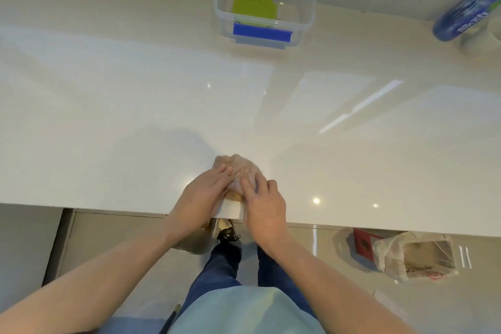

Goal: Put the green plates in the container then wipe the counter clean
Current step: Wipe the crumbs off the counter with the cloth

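Spanning the frame, worktop (135, 89) is bare for wiping since the container (264, 5) at the back already holds the green plates (253, 8), while both hands, left hand (202, 195) and right hand (261, 200), press flat-fingered on a cloth (240, 171) at the near edge.

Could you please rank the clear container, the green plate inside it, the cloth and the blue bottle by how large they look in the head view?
1. clear container
2. blue bottle, cut off by the frame edge
3. green plate and cloth: alike; the hands hide part of the cloth, which lies nearer the camera.
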